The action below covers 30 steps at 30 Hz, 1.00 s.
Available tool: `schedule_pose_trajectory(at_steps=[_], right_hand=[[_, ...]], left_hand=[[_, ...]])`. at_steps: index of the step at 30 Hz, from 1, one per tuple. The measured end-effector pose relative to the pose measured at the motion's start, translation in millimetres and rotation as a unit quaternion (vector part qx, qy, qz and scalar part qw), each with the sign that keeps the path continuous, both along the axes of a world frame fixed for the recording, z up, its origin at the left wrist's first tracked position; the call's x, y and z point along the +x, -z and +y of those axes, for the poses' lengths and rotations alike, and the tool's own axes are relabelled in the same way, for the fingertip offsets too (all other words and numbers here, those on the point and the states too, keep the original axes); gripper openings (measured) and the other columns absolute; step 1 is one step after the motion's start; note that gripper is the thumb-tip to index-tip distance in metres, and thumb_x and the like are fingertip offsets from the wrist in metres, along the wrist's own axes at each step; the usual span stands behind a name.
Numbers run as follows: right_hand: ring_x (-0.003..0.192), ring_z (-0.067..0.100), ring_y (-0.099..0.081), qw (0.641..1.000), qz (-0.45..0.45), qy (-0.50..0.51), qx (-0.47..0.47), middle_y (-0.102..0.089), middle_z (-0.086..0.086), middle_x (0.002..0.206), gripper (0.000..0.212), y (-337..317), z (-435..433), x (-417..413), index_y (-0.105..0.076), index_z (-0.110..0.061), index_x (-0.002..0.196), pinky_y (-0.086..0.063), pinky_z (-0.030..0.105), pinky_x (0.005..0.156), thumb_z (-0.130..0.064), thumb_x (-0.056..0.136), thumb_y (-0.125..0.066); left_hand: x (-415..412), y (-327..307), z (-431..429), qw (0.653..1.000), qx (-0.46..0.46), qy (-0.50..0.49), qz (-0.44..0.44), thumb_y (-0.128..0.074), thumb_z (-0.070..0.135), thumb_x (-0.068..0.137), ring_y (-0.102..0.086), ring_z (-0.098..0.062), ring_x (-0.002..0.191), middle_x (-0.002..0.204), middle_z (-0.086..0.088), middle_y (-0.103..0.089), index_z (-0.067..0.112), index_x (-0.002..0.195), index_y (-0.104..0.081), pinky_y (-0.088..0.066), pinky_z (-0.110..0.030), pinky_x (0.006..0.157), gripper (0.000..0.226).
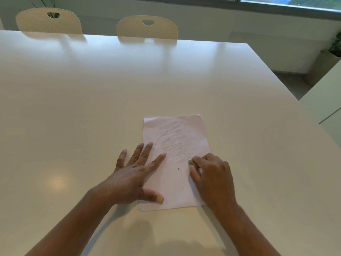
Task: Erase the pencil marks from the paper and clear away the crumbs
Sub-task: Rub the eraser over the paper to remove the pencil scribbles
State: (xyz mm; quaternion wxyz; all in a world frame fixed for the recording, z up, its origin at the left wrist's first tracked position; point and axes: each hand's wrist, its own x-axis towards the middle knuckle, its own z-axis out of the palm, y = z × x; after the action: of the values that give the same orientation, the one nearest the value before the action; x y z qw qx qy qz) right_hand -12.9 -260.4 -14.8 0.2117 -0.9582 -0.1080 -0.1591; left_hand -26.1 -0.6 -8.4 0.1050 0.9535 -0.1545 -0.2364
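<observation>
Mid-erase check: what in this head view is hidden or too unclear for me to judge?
- Eraser: only a grey tip shows; the right hand covers the rest, so its shape and the grip are unclear.
- Paper: its left edge lies under the left hand, its near right part under the right hand.
- Pencil marks: faint, motion-blurred.
- Crumbs: two dark specks; smaller ones too small to see.

Your left hand (135, 175) lies flat, fingers spread, on the left edge of the paper (176, 159). Your right hand (212, 174) pinches an eraser (191, 162) against the paper, just below the pencil marks (177, 139). Two crumbs (178, 169) sit on the paper between your hands.
</observation>
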Motion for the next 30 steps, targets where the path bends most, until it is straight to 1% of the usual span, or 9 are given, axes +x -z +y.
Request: schedule_pose_trajectory(at_steps=[3, 6, 9, 12, 14, 18, 23, 28, 30], right_hand=[[0.072, 0.023, -0.060, 0.996, 0.011, -0.083, -0.003, -0.060, -0.004, 0.078, 0.012, 0.3, 25.3, -29.3, -0.070, -0.024, 0.082, -0.047, 0.040, 0.069, -0.030, 0.091, -0.064], [0.074, 0.017, -0.057, 0.988, 0.016, -0.157, 0.000, -0.060, -0.007, 0.080, 0.010, 4.2, 33.6, -51.3, -0.072, -0.027, 0.088, -0.045, 0.035, 0.069, -0.033, 0.093, -0.066], [0.072, 0.019, -0.061, 0.996, 0.005, -0.094, 0.008, -0.062, -0.008, 0.079, 0.012, 7.7, 11.4, -31.7, -0.075, -0.028, 0.089, -0.049, 0.038, 0.068, -0.034, 0.092, -0.064], [0.061, 0.024, -0.058, 1.000, -0.001, -0.015, 0.024, -0.059, -0.003, 0.072, 0.014, 4.2, -7.0, -11.5, -0.076, -0.023, 0.084, -0.053, 0.041, 0.065, -0.028, 0.091, -0.065], [0.062, 0.024, -0.057, 1.000, -0.006, -0.027, 0.013, -0.059, -0.003, 0.074, 0.012, 2.1, 1.0, -19.2, -0.074, -0.022, 0.083, -0.053, 0.040, 0.066, -0.025, 0.091, -0.065], [0.068, 0.020, -0.059, 0.992, 0.027, -0.124, 0.007, -0.061, -0.006, 0.081, 0.009, 0.2, 15.5, -45.9, -0.074, -0.025, 0.088, -0.051, 0.034, 0.069, -0.027, 0.092, -0.066], [0.061, 0.023, -0.060, 0.999, 0.003, -0.026, 0.041, -0.061, -0.002, 0.073, 0.009, 1.1, -24.8, 5.6, -0.077, -0.021, 0.085, -0.056, 0.040, 0.064, -0.023, 0.090, -0.071], [0.070, 0.023, -0.062, 0.994, 0.027, -0.103, -0.010, -0.063, -0.003, 0.079, 0.013, -0.9, -8.7, -3.2, -0.075, -0.023, 0.086, -0.053, 0.040, 0.069, -0.028, 0.093, -0.066], [0.071, 0.025, -0.064, 0.997, 0.025, -0.075, 0.006, -0.066, -0.001, 0.080, 0.018, -1.8, -15.5, 15.3, -0.077, -0.022, 0.087, -0.055, 0.042, 0.069, -0.032, 0.092, -0.063]], left_hand=[[1.0, -1.0, -0.8, 1.000, 0.006, -0.002, 0.000, -0.049, 0.100, 0.071, 0.055, -0.010, 0.141, 0.157, 0.007, 0.055, 0.056, 0.153, 0.031, 0.030, -0.056, 0.119, 0.123], [1.5, -1.7, -1.5, 1.000, 0.010, 0.002, 0.006, -0.049, 0.099, 0.072, 0.056, -0.010, 0.139, 0.154, 0.008, 0.057, 0.056, 0.151, 0.033, 0.031, -0.056, 0.119, 0.123], [1.5, -1.2, -0.7, 1.000, 0.008, 0.002, 0.005, -0.048, 0.101, 0.069, 0.055, -0.010, 0.141, 0.156, 0.007, 0.055, 0.057, 0.152, 0.032, 0.030, -0.057, 0.120, 0.123], [1.4, -0.3, -0.3, 1.000, 0.005, 0.002, 0.003, -0.048, 0.101, 0.069, 0.055, -0.010, 0.141, 0.157, 0.007, 0.055, 0.057, 0.152, 0.031, 0.030, -0.057, 0.119, 0.123], [1.6, 0.0, -0.4, 1.000, 0.007, 0.001, 0.003, -0.048, 0.102, 0.069, 0.055, -0.010, 0.140, 0.156, 0.007, 0.055, 0.057, 0.152, 0.032, 0.030, -0.057, 0.119, 0.124], [2.7, 0.7, -0.5, 1.000, 0.020, 0.005, 0.005, -0.046, 0.103, 0.069, 0.056, -0.010, 0.140, 0.155, 0.007, 0.056, 0.058, 0.149, 0.036, 0.028, -0.057, 0.120, 0.123], [1.7, -0.2, -0.3, 1.000, 0.012, 0.007, 0.002, -0.046, 0.103, 0.069, 0.055, -0.010, 0.141, 0.156, 0.007, 0.055, 0.057, 0.151, 0.033, 0.028, -0.057, 0.120, 0.123], [2.2, -0.4, -1.2, 1.000, 0.022, 0.007, 0.003, -0.043, 0.104, 0.067, 0.056, -0.010, 0.140, 0.155, 0.007, 0.056, 0.057, 0.151, 0.034, 0.028, -0.057, 0.120, 0.123], [2.2, -0.4, -0.8, 1.000, 0.022, 0.007, 0.004, -0.043, 0.104, 0.067, 0.056, -0.010, 0.140, 0.155, 0.006, 0.056, 0.057, 0.151, 0.034, 0.028, -0.058, 0.120, 0.123]])
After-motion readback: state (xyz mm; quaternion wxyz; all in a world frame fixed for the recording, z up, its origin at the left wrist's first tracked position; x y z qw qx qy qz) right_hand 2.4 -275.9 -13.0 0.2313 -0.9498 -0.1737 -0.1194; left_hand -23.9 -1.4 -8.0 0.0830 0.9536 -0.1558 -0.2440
